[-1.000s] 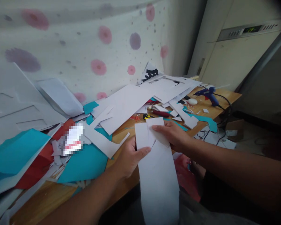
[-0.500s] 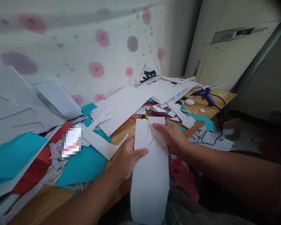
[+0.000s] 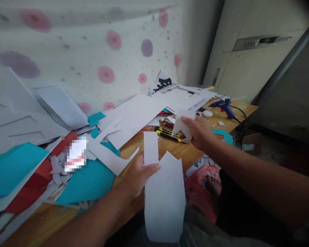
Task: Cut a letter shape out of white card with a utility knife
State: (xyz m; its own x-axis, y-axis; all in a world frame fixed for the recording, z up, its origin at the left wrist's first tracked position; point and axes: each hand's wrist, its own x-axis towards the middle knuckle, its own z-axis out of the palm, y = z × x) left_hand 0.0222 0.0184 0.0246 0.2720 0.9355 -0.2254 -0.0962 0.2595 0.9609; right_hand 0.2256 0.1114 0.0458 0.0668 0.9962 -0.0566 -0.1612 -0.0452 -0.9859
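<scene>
At the frame's lower centre the left hand [image 3: 137, 177] clamps a notched white board [image 3: 164, 202] under its thumb, while right of centre the right hand [image 3: 203, 132] pinches 1 small white piece [image 3: 183, 120], now lifted clear, so the 2 are separate.

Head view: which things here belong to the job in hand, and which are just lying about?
In hand:
- large white sheet, left hand
- small white piece, right hand

Apparently just lying about:
- blue glue gun
- turquoise sheet by the left forearm
- red card
</scene>
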